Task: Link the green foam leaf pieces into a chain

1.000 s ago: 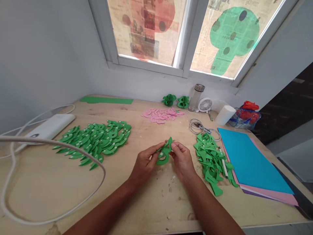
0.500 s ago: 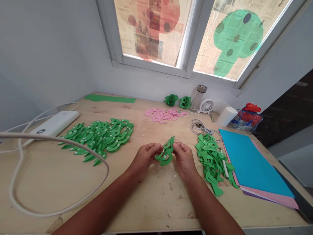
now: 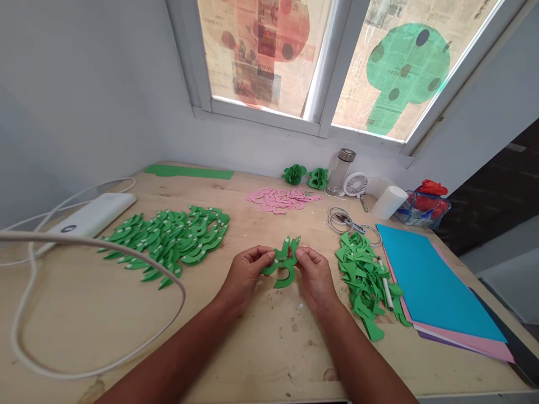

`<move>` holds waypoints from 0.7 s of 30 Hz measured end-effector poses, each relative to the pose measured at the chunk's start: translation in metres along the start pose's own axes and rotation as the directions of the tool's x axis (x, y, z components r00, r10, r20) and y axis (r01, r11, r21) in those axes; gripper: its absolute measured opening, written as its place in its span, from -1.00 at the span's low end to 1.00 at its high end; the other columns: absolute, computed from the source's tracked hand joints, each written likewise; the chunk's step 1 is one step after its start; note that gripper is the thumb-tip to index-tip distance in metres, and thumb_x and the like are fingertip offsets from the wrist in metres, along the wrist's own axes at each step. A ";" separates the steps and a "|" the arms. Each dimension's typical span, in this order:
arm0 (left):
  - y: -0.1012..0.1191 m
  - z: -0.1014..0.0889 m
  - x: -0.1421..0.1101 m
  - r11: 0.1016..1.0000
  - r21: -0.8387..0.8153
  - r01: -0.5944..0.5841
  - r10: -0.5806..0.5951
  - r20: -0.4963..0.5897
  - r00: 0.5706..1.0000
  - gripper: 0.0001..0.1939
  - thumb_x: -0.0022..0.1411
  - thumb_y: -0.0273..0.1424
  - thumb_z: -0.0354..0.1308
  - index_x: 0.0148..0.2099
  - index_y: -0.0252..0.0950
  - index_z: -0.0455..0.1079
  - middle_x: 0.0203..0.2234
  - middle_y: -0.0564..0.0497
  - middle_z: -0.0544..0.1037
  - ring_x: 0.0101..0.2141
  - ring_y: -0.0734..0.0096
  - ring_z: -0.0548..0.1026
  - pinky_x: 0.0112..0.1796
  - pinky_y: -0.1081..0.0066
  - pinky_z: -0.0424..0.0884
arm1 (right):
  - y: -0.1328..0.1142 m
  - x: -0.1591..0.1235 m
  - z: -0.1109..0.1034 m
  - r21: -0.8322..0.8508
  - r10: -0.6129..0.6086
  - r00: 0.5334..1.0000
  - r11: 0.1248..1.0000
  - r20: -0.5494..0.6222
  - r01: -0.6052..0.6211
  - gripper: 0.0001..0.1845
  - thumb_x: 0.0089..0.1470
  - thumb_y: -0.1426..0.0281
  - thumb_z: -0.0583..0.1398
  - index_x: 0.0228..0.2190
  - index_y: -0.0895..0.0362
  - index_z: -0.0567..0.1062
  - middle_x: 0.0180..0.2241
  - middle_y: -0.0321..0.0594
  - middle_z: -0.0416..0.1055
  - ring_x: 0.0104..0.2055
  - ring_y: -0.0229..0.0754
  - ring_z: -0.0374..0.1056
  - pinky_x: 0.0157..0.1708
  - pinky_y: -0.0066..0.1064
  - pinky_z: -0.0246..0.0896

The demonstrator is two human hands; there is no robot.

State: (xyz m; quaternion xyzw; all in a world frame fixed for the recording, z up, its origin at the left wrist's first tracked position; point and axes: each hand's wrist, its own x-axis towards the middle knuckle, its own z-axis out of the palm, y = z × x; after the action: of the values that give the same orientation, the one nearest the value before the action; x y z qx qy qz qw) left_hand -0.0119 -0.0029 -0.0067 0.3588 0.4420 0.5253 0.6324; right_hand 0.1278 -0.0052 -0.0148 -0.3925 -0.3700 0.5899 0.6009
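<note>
Curved green paper cutouts with small white patches are held up between my two hands, above the middle of the table. My left hand pinches their left side between thumb and fingers. On the right side, my right hand pinches another part. The pieces spread apart at the top, and I cannot tell how many there are. To the left lies a big spread of similar green cutouts with white patches. A heap of green paper scraps lies right of my right hand, with a white pen on it.
Pink cutouts lie farther back, before two green paper ornaments. A bottle, a small fan and tape rolls stand or lie at back right. Coloured sheets cover the right; a white cable loops at left.
The held green cutouts have been spread apart, so a gap now shows between their upper tips. Both hands stay in nearly the same place, still pinching.
</note>
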 end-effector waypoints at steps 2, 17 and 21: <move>-0.001 0.000 0.001 1.000 0.017 -0.022 0.022 -0.038 0.999 -0.79 -0.13 -0.33 0.31 -0.43 -0.34 0.43 -0.58 0.07 0.45 -0.55 0.54 0.33 -0.49 0.54 0.24 | 0.001 0.001 0.000 0.004 0.002 1.000 1.000 -0.010 -0.002 -0.81 -0.17 0.26 0.29 -0.54 0.14 0.54 -0.54 -0.26 0.45 -0.43 -0.22 0.29 -0.34 -0.39 0.16; 0.007 0.007 0.001 0.981 0.190 -0.049 0.044 0.034 0.998 -0.81 -0.13 -0.30 0.26 -0.51 -0.34 0.42 -0.66 0.03 0.49 -0.59 0.47 0.40 -0.53 0.49 0.28 | 0.002 0.003 -0.003 -0.113 -0.070 0.996 0.992 -0.060 0.063 -0.76 -0.17 0.22 0.27 -0.55 0.16 0.52 -0.52 -0.28 0.42 -0.43 -0.25 0.26 -0.34 -0.41 0.13; 0.009 0.010 0.000 0.977 0.210 -0.025 0.016 0.044 0.999 -0.82 -0.13 -0.32 0.25 -0.50 -0.36 0.45 -0.66 -0.01 0.51 -0.59 0.44 0.42 -0.53 0.47 0.30 | -0.001 0.004 -0.004 -0.141 -0.099 0.992 0.986 -0.075 0.088 -0.77 -0.18 0.23 0.28 -0.55 0.17 0.53 -0.54 -0.29 0.42 -0.45 -0.26 0.24 -0.33 -0.40 0.11</move>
State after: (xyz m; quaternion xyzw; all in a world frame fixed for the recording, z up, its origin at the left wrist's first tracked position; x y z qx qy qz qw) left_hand -0.0056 -0.0016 0.0051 0.4393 0.4781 0.4744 0.5945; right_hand 0.1313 -0.0018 -0.0158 -0.4388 -0.4027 0.5177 0.6141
